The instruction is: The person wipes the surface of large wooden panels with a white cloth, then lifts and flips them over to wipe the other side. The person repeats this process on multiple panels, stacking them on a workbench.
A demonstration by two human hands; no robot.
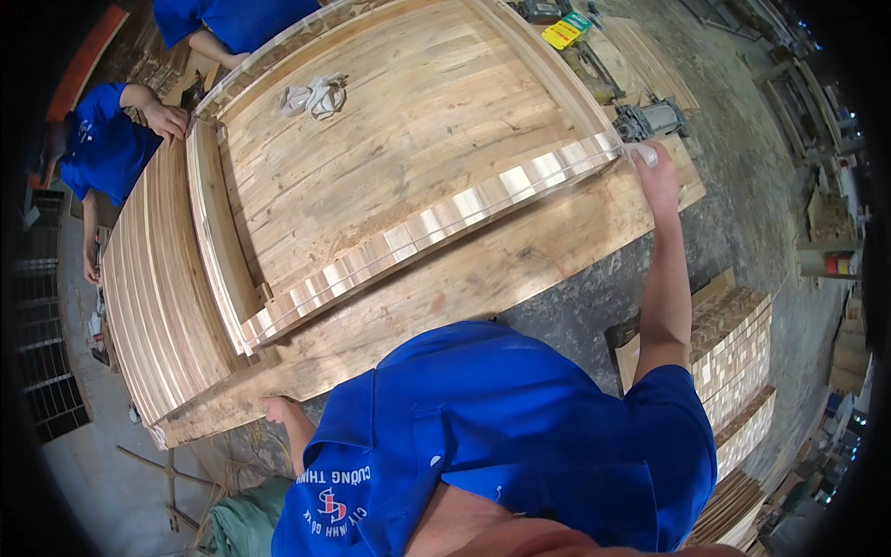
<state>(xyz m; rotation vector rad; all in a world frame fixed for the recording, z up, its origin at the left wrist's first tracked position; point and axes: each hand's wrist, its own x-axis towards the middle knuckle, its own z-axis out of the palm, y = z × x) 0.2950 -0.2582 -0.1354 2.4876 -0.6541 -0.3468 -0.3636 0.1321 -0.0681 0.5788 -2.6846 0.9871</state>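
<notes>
A large wooden frame (445,223), its near rail made of light and dark blocks, lies across the bench in front of me. Inside it spreads a slatted wooden surface (418,121), with a crumpled whitish cloth (325,97) on it. My right hand (657,172) is at the frame's near right corner, its fingers closed round a small white wad that looks like cloth. Low on the left, my left hand (281,409) is at the near edge of the wooden bench top (445,288). Its fingers look curled against that edge, partly hidden.
Curved wooden strips (162,278) lie side by side left of the frame. Two people in blue shirts work at the far left; one person's hand (167,121) touches the frame's corner. A grey power tool (650,119) and a yellow-green box (566,31) sit beyond the right side. Stacked wood blocks (733,353) stand at right.
</notes>
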